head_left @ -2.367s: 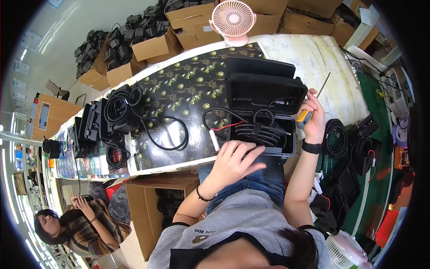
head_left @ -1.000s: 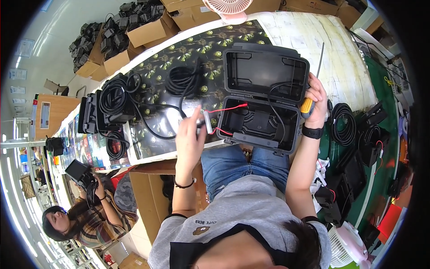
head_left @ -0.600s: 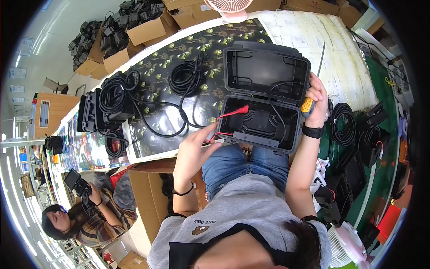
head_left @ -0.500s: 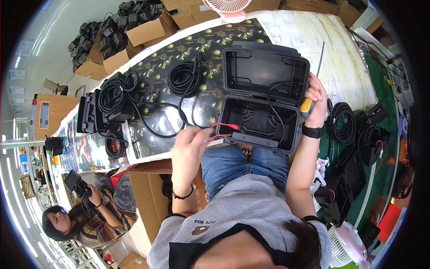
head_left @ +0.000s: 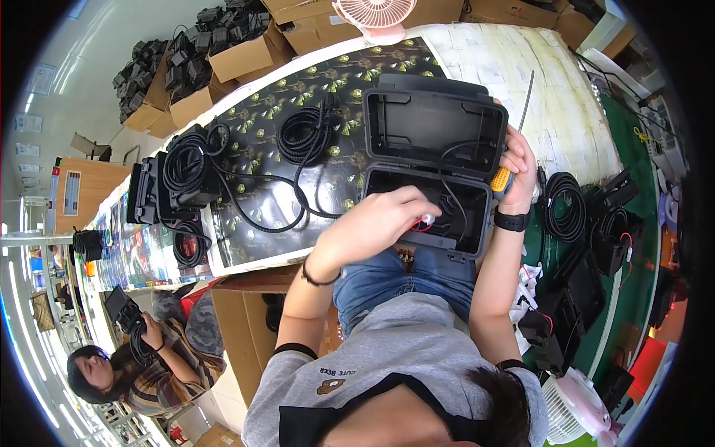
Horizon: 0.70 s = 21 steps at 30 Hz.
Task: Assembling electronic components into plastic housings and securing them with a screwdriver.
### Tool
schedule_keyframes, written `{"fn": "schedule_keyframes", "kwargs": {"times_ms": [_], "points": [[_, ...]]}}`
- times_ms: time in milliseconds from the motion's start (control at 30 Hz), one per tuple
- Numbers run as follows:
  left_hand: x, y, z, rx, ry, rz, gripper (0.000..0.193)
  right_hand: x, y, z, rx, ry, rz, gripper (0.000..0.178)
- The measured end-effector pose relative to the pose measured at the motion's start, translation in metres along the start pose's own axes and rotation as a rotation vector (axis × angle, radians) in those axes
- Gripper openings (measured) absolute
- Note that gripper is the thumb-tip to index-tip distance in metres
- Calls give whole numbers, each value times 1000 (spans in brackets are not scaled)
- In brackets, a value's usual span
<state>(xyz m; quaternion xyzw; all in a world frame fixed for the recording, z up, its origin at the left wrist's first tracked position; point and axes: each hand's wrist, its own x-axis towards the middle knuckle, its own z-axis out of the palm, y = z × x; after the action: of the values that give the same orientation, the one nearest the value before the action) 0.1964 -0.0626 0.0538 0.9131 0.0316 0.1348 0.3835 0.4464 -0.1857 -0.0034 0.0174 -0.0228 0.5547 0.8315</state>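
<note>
A black plastic box (head_left: 438,132) lies with its hinged lid raised at the near edge of the table. My left hand (head_left: 383,222) reaches over the lower half of the box. Its fingers are closed on a red wire (head_left: 423,227) with a small whitish connector at its end. My right hand (head_left: 519,170) grips a screwdriver (head_left: 503,179) by its yellow and black handle, the long shaft pointing up and away. That hand also rests against the right side of the box. A thin black cable (head_left: 441,162) loops from the lid into the lower half.
Coiled black corrugated tubing (head_left: 305,135) lies on the dark patterned mat (head_left: 261,112). More black boxes (head_left: 147,186) stand left. On the right, a cable coil (head_left: 564,207) and opened boxes sit on a green surface. A pink fan (head_left: 375,16) stands behind. Another person (head_left: 141,365) holds a device at lower left.
My left hand has moved right, from beside the box to over its lower half, carrying the red wire inward. The box and right hand have shifted slightly left.
</note>
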Motion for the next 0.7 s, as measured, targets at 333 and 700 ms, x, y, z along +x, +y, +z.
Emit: {"fn": "schedule_keyframes", "kwargs": {"times_ms": [333, 700], "points": [[-19, 17, -23, 106, -25, -8, 57, -5, -2, 8, -175, 57, -36, 54], [-93, -8, 45, 555, 382, 97, 53, 1, -7, -3, -116, 3, -35, 54]]}}
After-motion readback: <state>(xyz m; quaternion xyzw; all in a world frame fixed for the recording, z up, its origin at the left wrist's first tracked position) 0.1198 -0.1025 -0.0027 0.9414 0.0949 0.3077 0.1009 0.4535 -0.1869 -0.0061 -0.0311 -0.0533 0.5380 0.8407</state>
